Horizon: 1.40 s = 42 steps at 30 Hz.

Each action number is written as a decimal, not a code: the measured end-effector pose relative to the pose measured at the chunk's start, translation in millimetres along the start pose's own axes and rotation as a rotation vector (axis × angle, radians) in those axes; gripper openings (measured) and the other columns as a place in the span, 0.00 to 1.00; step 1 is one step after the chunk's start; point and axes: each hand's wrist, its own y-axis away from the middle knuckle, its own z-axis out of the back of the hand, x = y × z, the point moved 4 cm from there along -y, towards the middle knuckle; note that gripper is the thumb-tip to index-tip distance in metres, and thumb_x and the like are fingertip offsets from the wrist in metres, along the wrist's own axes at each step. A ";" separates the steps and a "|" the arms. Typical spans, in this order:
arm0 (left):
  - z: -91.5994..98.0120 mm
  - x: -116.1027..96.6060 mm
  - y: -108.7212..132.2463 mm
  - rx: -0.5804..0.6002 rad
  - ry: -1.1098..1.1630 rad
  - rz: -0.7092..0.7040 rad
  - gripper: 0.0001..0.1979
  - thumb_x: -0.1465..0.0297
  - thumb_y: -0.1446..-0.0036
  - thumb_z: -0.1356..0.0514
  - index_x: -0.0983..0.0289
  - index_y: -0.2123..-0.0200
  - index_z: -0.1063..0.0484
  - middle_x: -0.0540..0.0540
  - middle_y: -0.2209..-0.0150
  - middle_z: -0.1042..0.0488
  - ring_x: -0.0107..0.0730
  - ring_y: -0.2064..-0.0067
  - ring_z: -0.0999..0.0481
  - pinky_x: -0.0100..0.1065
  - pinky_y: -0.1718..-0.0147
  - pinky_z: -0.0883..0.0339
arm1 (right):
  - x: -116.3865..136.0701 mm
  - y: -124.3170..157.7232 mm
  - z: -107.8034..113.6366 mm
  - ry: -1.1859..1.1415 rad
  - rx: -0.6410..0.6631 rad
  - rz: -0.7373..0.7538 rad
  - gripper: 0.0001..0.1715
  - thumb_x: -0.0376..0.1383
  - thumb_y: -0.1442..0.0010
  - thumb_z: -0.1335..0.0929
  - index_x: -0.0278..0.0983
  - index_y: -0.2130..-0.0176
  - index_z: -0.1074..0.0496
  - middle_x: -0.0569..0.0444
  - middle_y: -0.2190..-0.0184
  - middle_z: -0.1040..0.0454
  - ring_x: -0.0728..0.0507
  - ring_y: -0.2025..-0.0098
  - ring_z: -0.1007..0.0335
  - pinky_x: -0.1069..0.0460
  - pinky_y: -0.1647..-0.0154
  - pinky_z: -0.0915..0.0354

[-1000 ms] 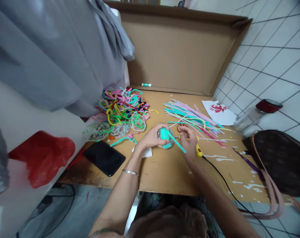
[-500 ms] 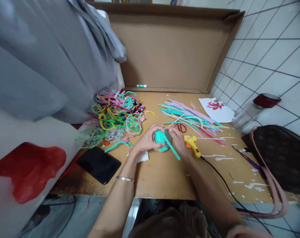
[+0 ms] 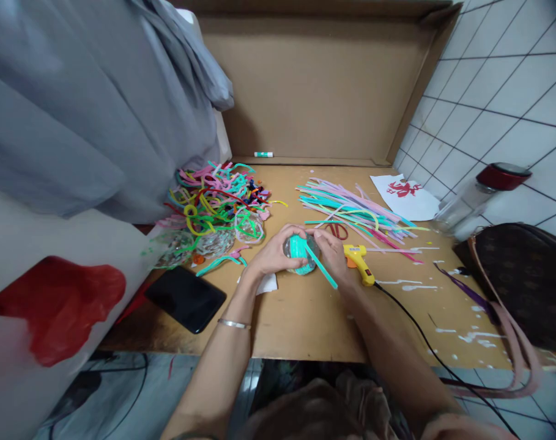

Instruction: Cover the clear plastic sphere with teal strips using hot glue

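Note:
Over the table's middle, a small round clear plastic piece (image 3: 311, 261), perhaps a bottle bottom, is partly covered by teal pipe cleaner (image 3: 298, 247). A straight free end of that pipe cleaner juts toward the lower right. My left hand (image 3: 278, 252) wraps the piece from the left, thumb on the near face and fingers over the top. With closed fingers, my right hand (image 3: 330, 249) grips its upper right edge; those fingertips are partly hidden. A yellow hot glue gun (image 3: 361, 264) lies just right of my right hand, and red-handled scissors (image 3: 337, 231) lie behind it.
Loose pipe cleaners (image 3: 351, 211) lie at back right; a tangled colourful heap (image 3: 218, 198) sits at back left. A black phone (image 3: 186, 299) rests front left. A bottle (image 3: 484, 195) and brown bag (image 3: 516, 281) stand right. The glue gun's cord (image 3: 419, 341) crosses the front right edge.
The view has shifted slightly, so the table appears a little higher. Both hands keep their hold on the plastic piece, and the free teal end still points to the lower right.

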 end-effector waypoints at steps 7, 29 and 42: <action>0.3 1.1 1.0 -0.014 -0.024 0.041 0.24 0.68 0.59 0.34 0.62 0.55 0.34 0.56 0.48 0.34 0.40 0.45 0.33 0.39 0.44 0.41 | 4.0 2.2 1.2 0.039 -0.023 0.063 0.13 0.41 0.46 0.37 0.40 0.66 0.25 0.53 0.63 0.24 0.43 0.58 0.30 0.47 0.53 0.36; -0.9 -5.3 -2.0 -0.036 -0.018 0.019 0.22 0.72 0.59 0.37 0.63 0.57 0.32 0.56 0.50 0.32 0.40 0.46 0.32 0.39 0.45 0.40 | 44.7 28.1 -2.6 0.833 -0.110 0.570 0.08 0.38 0.39 0.37 0.39 0.68 0.33 0.53 0.71 0.28 0.44 0.65 0.36 0.48 0.60 0.47; -0.6 -3.9 -1.2 -0.038 -0.021 0.031 0.24 0.71 0.59 0.35 0.64 0.55 0.33 0.56 0.51 0.32 0.38 0.49 0.31 0.36 0.48 0.38 | 42.5 29.9 -6.7 1.017 -0.133 0.768 0.12 0.34 0.36 0.40 0.38 0.68 0.31 0.53 0.73 0.30 0.45 0.67 0.40 0.48 0.60 0.51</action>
